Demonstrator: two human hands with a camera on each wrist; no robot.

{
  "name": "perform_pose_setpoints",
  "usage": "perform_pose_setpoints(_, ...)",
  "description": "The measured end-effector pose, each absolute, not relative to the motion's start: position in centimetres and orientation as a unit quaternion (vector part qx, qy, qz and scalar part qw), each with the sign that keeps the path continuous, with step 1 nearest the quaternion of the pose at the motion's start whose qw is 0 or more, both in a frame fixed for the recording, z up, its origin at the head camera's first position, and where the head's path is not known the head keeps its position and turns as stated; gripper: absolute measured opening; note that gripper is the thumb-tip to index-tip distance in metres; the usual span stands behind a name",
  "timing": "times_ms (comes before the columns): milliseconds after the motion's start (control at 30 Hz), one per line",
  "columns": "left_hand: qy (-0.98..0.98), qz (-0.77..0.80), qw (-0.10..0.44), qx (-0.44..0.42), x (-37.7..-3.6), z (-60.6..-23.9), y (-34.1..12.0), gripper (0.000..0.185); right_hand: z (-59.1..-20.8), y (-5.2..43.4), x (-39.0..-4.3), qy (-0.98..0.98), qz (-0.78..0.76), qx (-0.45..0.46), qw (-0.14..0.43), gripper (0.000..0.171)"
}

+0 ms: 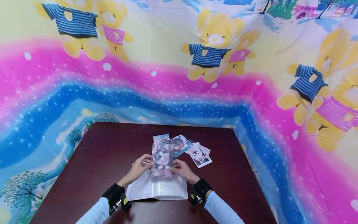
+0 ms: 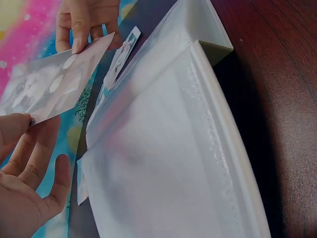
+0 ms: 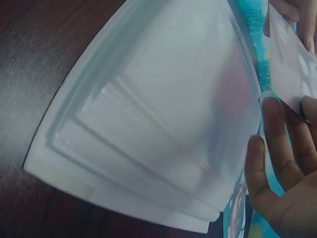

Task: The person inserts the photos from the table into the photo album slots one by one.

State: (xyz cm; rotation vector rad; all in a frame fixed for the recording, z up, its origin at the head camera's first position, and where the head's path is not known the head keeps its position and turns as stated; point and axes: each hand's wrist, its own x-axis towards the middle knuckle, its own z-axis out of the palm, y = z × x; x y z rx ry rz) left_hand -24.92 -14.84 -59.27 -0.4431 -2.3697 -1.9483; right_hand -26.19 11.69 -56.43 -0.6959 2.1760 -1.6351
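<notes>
Both the left hand (image 1: 142, 163) and the right hand (image 1: 181, 170) pinch the cat picture (image 1: 163, 155), one at each side, likely so it won't bend or get finger marks. It is up off the worktop (image 1: 103, 152), by the far edge of the open album (image 1: 141, 186), hiding part of it. Loose pictures (image 1: 199, 154) overlap behind, too covered to count. The right wrist view cuts off much of the cat picture.

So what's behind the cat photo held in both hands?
In the head view, loose photos on the table show beyond the cat photo, above and to its right; the open album shows below. Parts of both are covered by the cat photo and can't be seen.
</notes>
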Motion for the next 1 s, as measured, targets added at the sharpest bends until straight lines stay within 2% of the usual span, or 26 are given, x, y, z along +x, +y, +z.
perform_pose_setpoints(233, -0.762, -0.619, 0.024, -0.187, -24.9, -59.9, -13.9, 0.027, -55.9, 12.1, -27.0, 0.768, -0.584, -0.209, 0.159, 0.017)
perform_pose_setpoints(500, -0.8, -0.566, 0.041, -0.193, -25.0, -60.5, -12.6, 0.044, -55.4, 13.0, -29.1, 0.76, -0.602, -0.198, 0.142, 0.013)
perform_pose_setpoints(600, -0.817, -0.54, 0.061, -0.194, -25.0, -60.8, -12.1, 0.037, -55.8, 13.5, -30.4, 0.76, -0.606, -0.188, 0.14, 0.013)
perform_pose_setpoints(733, -0.847, -0.466, 0.107, -0.235, -24.8, -61.2, -11.5, 0.025, -56.9, 14.0, -32.4, 0.763, -0.613, -0.159, 0.132, 0.013)
perform_pose_setpoints(867, -0.874, -0.354, 0.155, -0.294, -24.6, -61.5, -10.9, 0.028, -57.3, 13.9, -33.8, 0.77, -0.613, -0.132, 0.118, 0.017)
perform_pose_setpoints(1000, -0.89, -0.269, 0.138, -0.342, -24.7, -61.5, -10.7, 0.041, -57.3, 13.4, -34.6, 0.767, -0.62, -0.112, 0.12, 0.012)
